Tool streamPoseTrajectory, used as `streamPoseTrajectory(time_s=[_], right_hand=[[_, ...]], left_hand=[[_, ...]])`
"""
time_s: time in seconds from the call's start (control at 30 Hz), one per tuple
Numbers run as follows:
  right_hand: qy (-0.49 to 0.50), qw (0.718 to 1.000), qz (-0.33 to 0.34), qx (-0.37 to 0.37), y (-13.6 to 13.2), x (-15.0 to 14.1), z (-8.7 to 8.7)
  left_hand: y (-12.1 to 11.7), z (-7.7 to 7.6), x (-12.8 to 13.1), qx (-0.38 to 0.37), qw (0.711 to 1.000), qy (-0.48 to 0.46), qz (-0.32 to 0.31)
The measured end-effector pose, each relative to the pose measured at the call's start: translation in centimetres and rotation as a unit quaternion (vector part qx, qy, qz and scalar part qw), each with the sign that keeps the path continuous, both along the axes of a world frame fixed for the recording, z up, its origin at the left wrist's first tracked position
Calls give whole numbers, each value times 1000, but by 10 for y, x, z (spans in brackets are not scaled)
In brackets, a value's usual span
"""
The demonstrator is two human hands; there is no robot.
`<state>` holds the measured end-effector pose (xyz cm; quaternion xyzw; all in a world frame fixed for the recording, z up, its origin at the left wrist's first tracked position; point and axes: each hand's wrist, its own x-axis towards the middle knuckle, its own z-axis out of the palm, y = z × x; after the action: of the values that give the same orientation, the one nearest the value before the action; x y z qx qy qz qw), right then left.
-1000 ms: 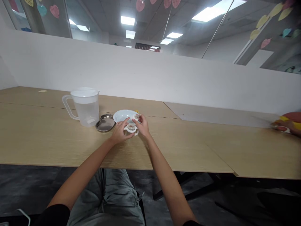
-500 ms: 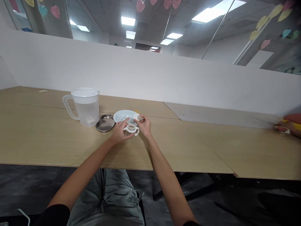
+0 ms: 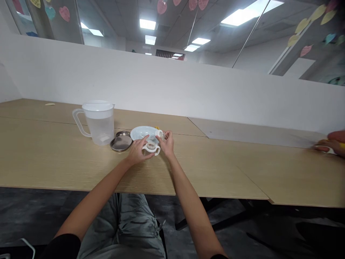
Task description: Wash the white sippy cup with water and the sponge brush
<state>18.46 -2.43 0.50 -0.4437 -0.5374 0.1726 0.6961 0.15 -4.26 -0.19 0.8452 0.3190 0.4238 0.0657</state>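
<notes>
Two parts of one small vessel appeared to be separated, just below and left of the frame's middle. The left hand [image 3: 137, 151] had its fingers curled around a white-handled cup [image 3: 151, 146], mouth uncovered, on or just above the tabletop [image 3: 215, 169]. The right hand [image 3: 167, 143] had its fingers pinched on a white-and-clear top piece [image 3: 159, 134], up and right of that mouth, not seated on it. By the look of it, removal was done and the parts remained unjoined; whether the cup held liquid could not be told. At center left, a pitcher [image 3: 98, 126] looked partly filled, near a metal tray [image 3: 121, 142] and a pale bowl [image 3: 138, 133].
</notes>
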Motion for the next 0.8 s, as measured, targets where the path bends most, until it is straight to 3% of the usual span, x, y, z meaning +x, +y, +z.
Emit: streamPoseTrajectory(time_s=[0.17, 0.37, 0.57, 0.8], right_hand=[[-76, 996, -34, 13, -2, 3, 1], [-155, 988, -5, 11, -5, 4, 3], [-160, 987, 20, 4, -4, 6, 2], [-68, 997, 12, -22, 3, 5, -5]], left_hand=[[-1, 1, 0, -2, 1000, 0, -1], [0, 0, 0, 6, 1000, -1, -5], [0, -1, 0, 8, 1000, 0, -2], [1, -2, 0, 12, 1000, 0, -6]])
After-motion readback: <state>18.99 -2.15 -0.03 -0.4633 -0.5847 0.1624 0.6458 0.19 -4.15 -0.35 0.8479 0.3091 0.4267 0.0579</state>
